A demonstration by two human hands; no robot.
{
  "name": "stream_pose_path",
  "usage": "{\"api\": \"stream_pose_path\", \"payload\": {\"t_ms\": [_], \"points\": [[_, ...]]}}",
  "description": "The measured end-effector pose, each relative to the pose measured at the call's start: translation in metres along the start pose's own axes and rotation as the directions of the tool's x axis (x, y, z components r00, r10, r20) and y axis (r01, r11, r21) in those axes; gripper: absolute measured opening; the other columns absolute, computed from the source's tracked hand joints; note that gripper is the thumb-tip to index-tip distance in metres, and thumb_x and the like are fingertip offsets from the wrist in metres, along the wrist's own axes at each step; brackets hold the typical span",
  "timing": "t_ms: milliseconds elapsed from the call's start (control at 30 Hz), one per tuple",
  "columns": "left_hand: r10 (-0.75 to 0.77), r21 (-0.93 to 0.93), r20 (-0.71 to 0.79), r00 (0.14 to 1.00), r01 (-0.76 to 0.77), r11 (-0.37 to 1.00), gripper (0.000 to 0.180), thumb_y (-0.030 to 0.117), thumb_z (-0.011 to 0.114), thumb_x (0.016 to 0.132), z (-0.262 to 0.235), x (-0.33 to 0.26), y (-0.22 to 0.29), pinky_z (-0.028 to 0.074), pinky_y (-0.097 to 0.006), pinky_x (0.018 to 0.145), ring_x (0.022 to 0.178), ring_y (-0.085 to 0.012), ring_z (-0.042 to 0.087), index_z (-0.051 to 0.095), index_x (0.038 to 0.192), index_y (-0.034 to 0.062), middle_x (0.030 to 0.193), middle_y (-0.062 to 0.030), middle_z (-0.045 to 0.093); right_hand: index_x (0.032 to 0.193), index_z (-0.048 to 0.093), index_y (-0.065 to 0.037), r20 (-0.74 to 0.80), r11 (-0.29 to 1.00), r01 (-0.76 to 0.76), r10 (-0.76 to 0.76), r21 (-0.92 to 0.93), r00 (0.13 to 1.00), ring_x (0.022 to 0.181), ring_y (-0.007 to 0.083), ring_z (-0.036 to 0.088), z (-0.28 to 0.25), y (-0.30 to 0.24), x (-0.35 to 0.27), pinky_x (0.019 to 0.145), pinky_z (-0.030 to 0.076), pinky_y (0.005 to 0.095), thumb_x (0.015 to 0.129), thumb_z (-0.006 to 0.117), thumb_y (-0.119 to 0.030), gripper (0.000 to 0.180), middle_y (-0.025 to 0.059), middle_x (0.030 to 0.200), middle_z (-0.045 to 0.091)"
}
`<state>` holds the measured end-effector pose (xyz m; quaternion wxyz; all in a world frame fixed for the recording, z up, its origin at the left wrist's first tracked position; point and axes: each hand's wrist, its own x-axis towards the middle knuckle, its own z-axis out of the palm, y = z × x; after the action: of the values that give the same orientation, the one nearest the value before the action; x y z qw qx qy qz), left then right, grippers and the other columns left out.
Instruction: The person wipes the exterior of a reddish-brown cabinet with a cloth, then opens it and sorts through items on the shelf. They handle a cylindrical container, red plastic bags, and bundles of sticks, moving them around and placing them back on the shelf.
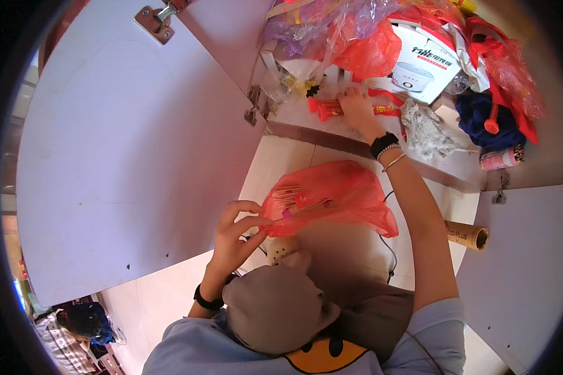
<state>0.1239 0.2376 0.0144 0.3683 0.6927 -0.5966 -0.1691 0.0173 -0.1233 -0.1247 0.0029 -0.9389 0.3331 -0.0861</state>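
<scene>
My left hand [234,234] pinches the near left edge of the thin red plastic bag [331,197], thumb and forefinger closed on the film and the other fingers curled loosely above it. The bag hangs in front of me over the pale tiled floor [275,162], with a bundle of slim sticks and a small red packet showing through its skin.

My right hand [358,107] is stretched far out to the cupboard shelf [331,134], lying palm down on a red and orange tube-shaped packet [326,110]; the fingers are curved over it, but I cannot tell whether they have closed round it. To the right of that hand sits a crumpled grey rag [426,130], and beyond it a white carton with a picture of a cooking pot [422,62].

To do this well, I judge the bag mouth needs holding wide and steady, so I should keep my pinch firm and lift the edge slightly. The tubes lie close together, so I should grip one cleanly around its middle and draw it straight back without dragging the rag.
</scene>
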Motion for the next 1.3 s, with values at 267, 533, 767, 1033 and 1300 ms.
{"api": "stream_pose_path", "payload": {"t_ms": [267,533,767,1033,1300], "points": [[-0.234,0.001,0.408,0.883,0.256,0.967,0.018,0.000,0.064,0.074,-0.001,0.028,-0.006,0.048,-0.030,0.070,0.079,-0.0212,0.061,0.065,0.091,0.0049,0.092,-0.0088,0.062,0.119,0.051,-0.007,0.006,0.893,0.133,-0.150,0.430,0.989,0.114,0.0429,0.045,-0.031,-0.005,-0.014,0.091,0.041,0.0489,0.073,0.065,-0.024,0.051,0.0273,0.118,0.050],[0.086,-0.239,0.394,0.915,0.011,0.971,0.027,-0.010,0.054,0.073,-0.042,0.068,0.027,0.048,-0.030,0.075,0.084,-0.0178,0.061,0.064,0.095,0.0015,0.094,-0.0082,0.064,0.111,0.055,-0.001,-0.043,0.662,0.149,-0.174,0.734,0.984,0.080,0.0207,0.062,-0.068,-0.008,-0.033,0.071,0.049,0.0295,0.081,0.061,-0.015,0.034,0.0139,0.093,0.063],[0.041,-0.116,-0.015,0.999,-0.043,0.992,0.028,0.001,0.055,0.081,-0.010,0.187,0.012,0.048,-0.027,0.075,0.089,-0.0131,0.059,0.057,0.109,0.0005,0.093,-0.0074,0.063,0.108,0.057,-0.002,0.217,0.247,-0.269,0.217,0.931,0.952,0.075,0.0169,0.066,-0.123,-0.024,-0.014,0.067,0.051,0.0281,0.082,0.064,-0.036,0.043,0.0102,0.086,0.066],[0.111,-0.263,-0.064,0.992,-0.124,0.957,0.036,0.014,0.057,0.087,0.024,0.272,0.007,0.046,-0.028,0.081,0.095,-0.0161,0.058,0.050,0.119,-0.0018,0.106,-0.0103,0.060,0.092,0.062,0.000,-0.034,0.016,0.030,0.354,0.999,0.934,0.063,0.0146,0.064,-0.143,-0.041,0.022,0.053,0.049,0.0244,0.083,0.059,-0.025,0.027,0.0084,0.076,0.065],[0.020,-0.416,-0.097,0.995,-0.059,0.908,0.037,0.022,0.054,0.090,0.029,0.273,0.019,0.043,-0.028,0.085,0.099,-0.0156,0.055,0.050,0.119,-0.0005,0.107,-0.0084,0.058,0.085,0.060,-0.002,-0.163,-0.179,0.283,0.495,0.942,0.854,0.065,0.0125,0.056,-0.198,0.018,-0.030,0.058,0.049,0.0255,0.086,0.050,-0.020,0.021,0.0063,0.077,0.062]]}}
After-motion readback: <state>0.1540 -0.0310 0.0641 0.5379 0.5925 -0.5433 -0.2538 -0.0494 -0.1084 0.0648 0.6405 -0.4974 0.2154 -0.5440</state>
